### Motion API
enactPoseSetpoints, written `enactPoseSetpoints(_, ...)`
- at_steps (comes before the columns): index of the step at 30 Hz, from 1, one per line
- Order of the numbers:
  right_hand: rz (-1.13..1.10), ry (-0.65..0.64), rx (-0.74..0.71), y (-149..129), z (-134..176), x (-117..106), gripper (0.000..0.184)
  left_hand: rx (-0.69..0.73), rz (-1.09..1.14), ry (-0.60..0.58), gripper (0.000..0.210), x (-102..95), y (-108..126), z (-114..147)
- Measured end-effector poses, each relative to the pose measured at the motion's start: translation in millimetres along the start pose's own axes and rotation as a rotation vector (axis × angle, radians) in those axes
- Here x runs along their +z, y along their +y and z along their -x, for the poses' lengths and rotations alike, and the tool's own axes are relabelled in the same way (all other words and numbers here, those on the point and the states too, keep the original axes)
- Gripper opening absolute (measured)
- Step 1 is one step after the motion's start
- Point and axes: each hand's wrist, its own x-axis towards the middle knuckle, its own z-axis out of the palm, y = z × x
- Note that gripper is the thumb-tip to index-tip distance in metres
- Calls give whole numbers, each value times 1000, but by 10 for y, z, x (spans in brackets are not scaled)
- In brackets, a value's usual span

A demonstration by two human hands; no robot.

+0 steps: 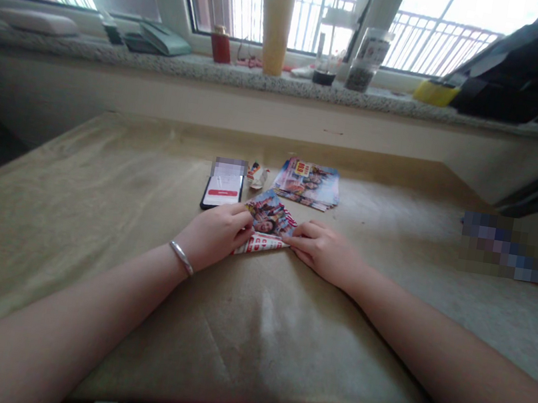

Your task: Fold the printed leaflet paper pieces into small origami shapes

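Note:
A colourful printed leaflet [270,218] lies in front of me, its near edge folded up so that a white strip with red print shows. My left hand [224,230] presses on its left side, fingers curled together over the paper. On the right corner of the fold, my right hand [320,248] pinches the paper between thumb and fingers. Just beyond my left hand rests a phone [223,189] with a lit screen. Next to it sits a small crumpled or folded piece of printed paper [257,176]. A stack of similar leaflets [309,184] lies farther back.
The table has a tan cover [121,206]. A blurred dark-blue item [504,249] lies at the far right. Along the granite windowsill [168,66] stand a tall yellowish cylinder [276,21], a red bottle [220,45], clear containers [365,61] and a black bag [515,76].

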Motion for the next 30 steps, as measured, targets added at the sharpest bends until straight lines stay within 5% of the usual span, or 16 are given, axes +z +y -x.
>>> enactPoseSetpoints(6, 28, -37, -18, 113, 58, -28, 26, 144, 240, 10, 20, 2, -18, 34)
enactPoseSetpoints(12, 52, -65, 15, 148, 107, -62, 28, 299, 170, -16, 24, 7, -9, 53)
enactPoseSetpoints(30, -58, 7, -27, 69, 46, 2, 32, 278, -69, -31, 24, -75, 97, 75)
